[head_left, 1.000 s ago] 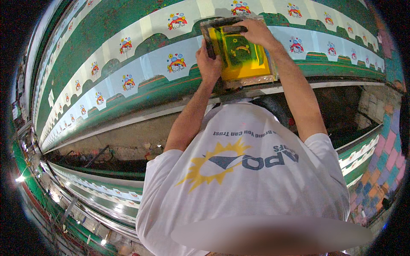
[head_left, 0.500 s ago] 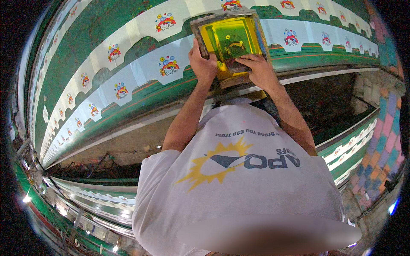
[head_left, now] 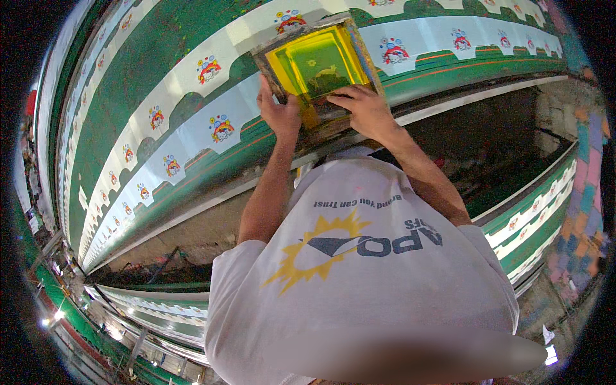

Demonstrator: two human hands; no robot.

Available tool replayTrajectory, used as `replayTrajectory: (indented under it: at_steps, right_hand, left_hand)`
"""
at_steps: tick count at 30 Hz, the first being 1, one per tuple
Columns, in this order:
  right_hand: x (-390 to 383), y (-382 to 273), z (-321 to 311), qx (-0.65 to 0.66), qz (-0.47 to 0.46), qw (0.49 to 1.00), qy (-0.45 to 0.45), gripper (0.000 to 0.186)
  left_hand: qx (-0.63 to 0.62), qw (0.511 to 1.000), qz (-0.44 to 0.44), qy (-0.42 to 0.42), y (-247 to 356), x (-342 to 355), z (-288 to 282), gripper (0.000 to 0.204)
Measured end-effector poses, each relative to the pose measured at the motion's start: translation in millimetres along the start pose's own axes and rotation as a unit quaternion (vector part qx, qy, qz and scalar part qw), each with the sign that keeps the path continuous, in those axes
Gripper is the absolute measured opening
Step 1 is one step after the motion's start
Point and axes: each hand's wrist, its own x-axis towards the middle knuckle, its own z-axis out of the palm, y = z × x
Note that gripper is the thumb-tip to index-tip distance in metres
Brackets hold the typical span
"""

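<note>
**One frame (head_left: 321, 64), one bar (head_left: 326, 104)**

My left hand (head_left: 280, 117) grips the frame's left side; my right hand (head_left: 366, 114) lays fingers over the bar, though how closed I cannot tell. A second ago it was at the far side; now it's near. Two strips, near (head_left: 427, 38) and far (head_left: 244, 45), line the table (head_left: 147, 64). The frame sits close to the table's near edge, with flat room left and right.

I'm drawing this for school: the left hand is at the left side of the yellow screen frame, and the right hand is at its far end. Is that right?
Not quite: the head view shows the right hand at the near end of the yellow screen frame, toward the white shirt. The left hand is at the frame's left side, as you said.
</note>
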Motion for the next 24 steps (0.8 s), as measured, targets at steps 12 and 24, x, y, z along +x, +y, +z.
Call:
replayTrajectory:
  at_steps: [12,24]
  right_hand:
    - [-49,158,-88,-0.028,0.006,1.0,0.007,0.069]
    - [-48,173,-102,0.0,-0.01,1.0,0.012,0.058]
  left_hand:
    - [-0.021,0.999,0.022,0.027,89,-18,170,0.088]
    - [-0.087,0.99,-0.092,-0.058,94,-12,180,0.076]
